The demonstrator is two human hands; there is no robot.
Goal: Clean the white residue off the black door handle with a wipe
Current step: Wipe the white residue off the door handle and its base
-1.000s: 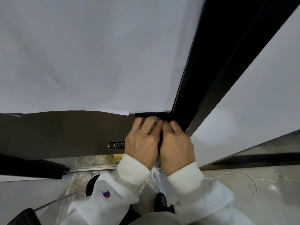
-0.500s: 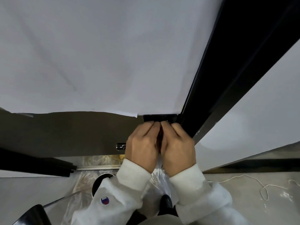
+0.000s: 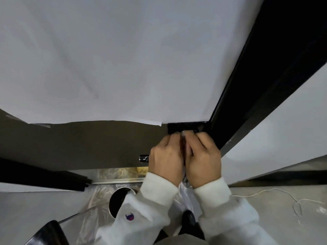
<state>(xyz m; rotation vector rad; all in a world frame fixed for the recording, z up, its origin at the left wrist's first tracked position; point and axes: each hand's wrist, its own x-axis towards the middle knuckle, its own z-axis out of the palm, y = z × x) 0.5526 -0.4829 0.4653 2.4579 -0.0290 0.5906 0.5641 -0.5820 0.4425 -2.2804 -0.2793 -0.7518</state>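
The black door handle (image 3: 144, 158) sticks out from the brown door; only its glossy left end, flecked with white, shows beside my left hand (image 3: 166, 156). My left hand is closed over the handle. My right hand (image 3: 203, 160) presses against it, fingers curled, with a pale wipe (image 3: 184, 176) pinched between the two hands and a sliver of it at the fingertips. Just above the fingers sits the black lock plate (image 3: 184, 127). The rest of the handle is hidden under both hands.
White paper (image 3: 123, 59) covers the upper door. The black door frame (image 3: 256, 85) runs up on the right. Below are crumpled plastic sheeting (image 3: 99, 197), a round black opening (image 3: 118, 200), my black shoe (image 3: 189, 218) and a white cord (image 3: 283, 191) on the floor.
My left hand has slid left along the handle, so less of its end shows than a second ago. Both hands stay pressed together; the view has shifted slightly.
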